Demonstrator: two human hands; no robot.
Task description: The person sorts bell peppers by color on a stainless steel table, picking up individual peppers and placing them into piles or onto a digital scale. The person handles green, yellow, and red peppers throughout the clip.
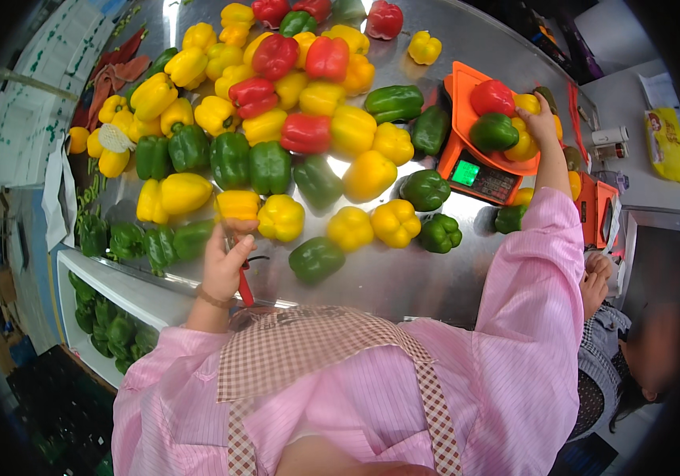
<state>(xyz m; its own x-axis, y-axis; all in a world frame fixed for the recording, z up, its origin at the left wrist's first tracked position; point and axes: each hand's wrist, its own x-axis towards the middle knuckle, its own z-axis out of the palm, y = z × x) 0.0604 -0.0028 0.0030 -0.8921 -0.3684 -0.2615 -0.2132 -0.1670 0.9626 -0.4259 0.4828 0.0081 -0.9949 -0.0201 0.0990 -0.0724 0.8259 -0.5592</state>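
Note:
My left hand (227, 259) is closed around red-handled snips (246, 288) at the near edge of a metal table (376, 285). The blades are partly hidden by my fingers. A yellow bell pepper (239, 204) lies just beyond that hand. On the right, my right hand (539, 122) reaches over the orange pan (466, 98) of a digital scale (483, 178) and grips a yellow bell pepper (526, 103). The same pan carries a red bell pepper (492, 97), a green bell pepper (494, 131) and another yellow one (521, 143). The scale's display is lit green.
Many yellow, red and green bell peppers (316, 98) cover the table's middle and far left. A white box (132, 285) of green peppers stands at lower left. A second orange scale (596, 208) is at right, beside another person's hands (596, 282). A reddish cloth (117, 77) lies far left.

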